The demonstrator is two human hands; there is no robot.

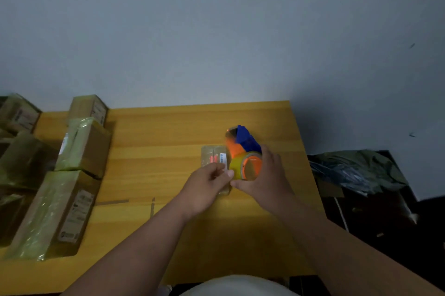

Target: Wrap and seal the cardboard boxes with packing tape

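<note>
A small flat cardboard box (213, 156) with a white label lies on the yellow wooden table (156, 146), right of centre. My left hand (207, 187) grips its near end, fingers curled over the top. My right hand (267, 177) holds an orange and blue tape dispenser (243, 149) loaded with a yellowish roll of packing tape (237, 168), pressed against the right side of the box. The motion blurs the dispenser.
Several taped cardboard boxes (81, 149) are stacked along the left side of the table, one long box (55, 214) nearest me. A dark crumpled plastic bag (356, 170) sits on a dark surface beyond the table's right edge. A grey wall rises behind.
</note>
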